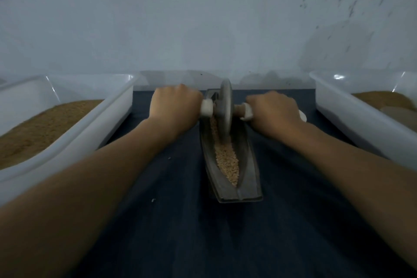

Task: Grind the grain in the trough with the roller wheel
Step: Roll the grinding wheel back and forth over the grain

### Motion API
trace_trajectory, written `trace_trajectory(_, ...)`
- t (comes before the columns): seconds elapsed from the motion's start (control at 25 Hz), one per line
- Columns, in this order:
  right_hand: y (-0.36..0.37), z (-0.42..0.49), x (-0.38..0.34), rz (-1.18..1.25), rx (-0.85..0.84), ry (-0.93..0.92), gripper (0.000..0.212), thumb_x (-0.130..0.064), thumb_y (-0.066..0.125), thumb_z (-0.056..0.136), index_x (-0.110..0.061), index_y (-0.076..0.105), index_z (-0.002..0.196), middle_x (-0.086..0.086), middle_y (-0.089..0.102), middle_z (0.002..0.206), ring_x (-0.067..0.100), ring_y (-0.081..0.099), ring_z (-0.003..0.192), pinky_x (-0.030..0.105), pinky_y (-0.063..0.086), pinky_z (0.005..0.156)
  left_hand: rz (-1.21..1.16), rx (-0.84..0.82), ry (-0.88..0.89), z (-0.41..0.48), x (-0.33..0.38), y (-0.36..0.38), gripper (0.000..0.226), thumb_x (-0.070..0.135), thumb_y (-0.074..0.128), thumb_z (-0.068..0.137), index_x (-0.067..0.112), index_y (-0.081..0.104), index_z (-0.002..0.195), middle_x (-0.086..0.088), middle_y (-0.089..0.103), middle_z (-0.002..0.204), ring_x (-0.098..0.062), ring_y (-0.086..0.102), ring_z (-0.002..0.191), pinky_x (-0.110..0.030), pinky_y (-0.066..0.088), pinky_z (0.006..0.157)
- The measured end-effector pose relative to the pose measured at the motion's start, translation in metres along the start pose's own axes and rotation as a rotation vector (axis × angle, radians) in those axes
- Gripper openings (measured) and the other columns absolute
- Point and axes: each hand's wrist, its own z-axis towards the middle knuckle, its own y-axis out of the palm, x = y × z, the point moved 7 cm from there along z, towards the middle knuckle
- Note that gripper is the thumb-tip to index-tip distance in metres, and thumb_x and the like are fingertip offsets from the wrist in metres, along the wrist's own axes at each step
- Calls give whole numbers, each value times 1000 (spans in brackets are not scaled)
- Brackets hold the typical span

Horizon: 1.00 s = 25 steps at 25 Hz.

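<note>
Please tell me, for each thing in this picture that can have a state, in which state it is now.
trough, lying flat, partly filled.
grain, coarse, along the groove, mostly at the near end.
roller wheel, upright in the far half of the trough.
left hand, grips the left handle.
right hand, grips the right handle.
left tub, partly filled with brown meal.
right tub, partly filled too.

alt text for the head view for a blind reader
Left hand and right hand grip the handles of a grey roller wheel standing in a narrow trough of grain on dark cloth. A white left tub and right tub of brown meal flank it.
</note>
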Motion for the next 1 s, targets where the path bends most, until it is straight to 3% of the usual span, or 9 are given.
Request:
trace_trajectory(0.08,-7,-42,-1,-133,160,-97,34,-40,67,79,-30,36,68,-11,41,63,17,39,54,23,18,46,2,120,98,-35,7,-12,17,24,74,68,23,57,72,4,29,56,-23,36,43,-23,15,45)
trace_trajectory(0.2,-18,-51,-1,-205,273,-153,39,-44,67,70,-32,31,64,-13,26,57,10,21,45,18,8,48,-24,198,84,-46,-2,-13,32,21,73,58,25,41,63,6,22,53,-13,7,42,-18,6,49)
trace_trajectory(0.28,-7,-25,-1,-125,148,-94,34,-42,68,80,-32,38,68,-11,40,61,13,33,50,23,22,48,17,119,35,-28,-1,1,20,22,70,70,23,50,67,3,29,55,-19,26,40,-23,17,46)
trace_trajectory(0.4,2,20,-4,-57,42,24,12,-38,63,92,-27,60,91,3,65,88,28,59,78,34,39,61,-17,-4,-76,14,-4,15,8,28,62,87,22,66,91,-4,56,76,-31,62,70,-33,36,55)
trace_trajectory(0.48,1,24,-5,-63,10,25,14,-38,65,92,-25,63,96,5,67,94,30,63,86,35,40,63,-56,-32,-89,17,-5,17,9,29,62,88,22,66,91,-2,51,74,-29,60,69,-33,36,56)
trace_trajectory(0.56,-5,5,-6,-109,55,-65,18,-40,69,86,-32,53,82,-2,61,80,25,59,73,29,36,55,-91,36,-70,-9,-6,13,7,30,64,82,25,61,78,6,38,64,-25,48,56,-30,30,51)
trace_trajectory(0.64,-15,-30,-11,-202,183,-186,34,-40,72,73,-34,39,70,-11,41,60,17,41,50,22,19,47,-107,128,-9,-46,-3,2,27,32,70,71,29,45,63,11,24,55,-16,25,43,-21,15,47)
trace_trajectory(0.76,-24,-45,-9,-208,251,-214,45,-39,73,60,-35,28,66,-14,23,53,13,21,42,16,8,50,-88,155,43,-53,-6,-4,35,36,70,62,32,35,58,13,15,52,-8,5,42,-15,6,48)
trace_trajectory(1.0,-1,14,-8,-62,-4,52,10,-32,62,93,-25,59,88,1,65,87,27,63,83,33,42,62,-53,-81,-124,5,0,8,7,22,58,89,21,64,90,0,45,72,-26,55,67,-33,35,57)
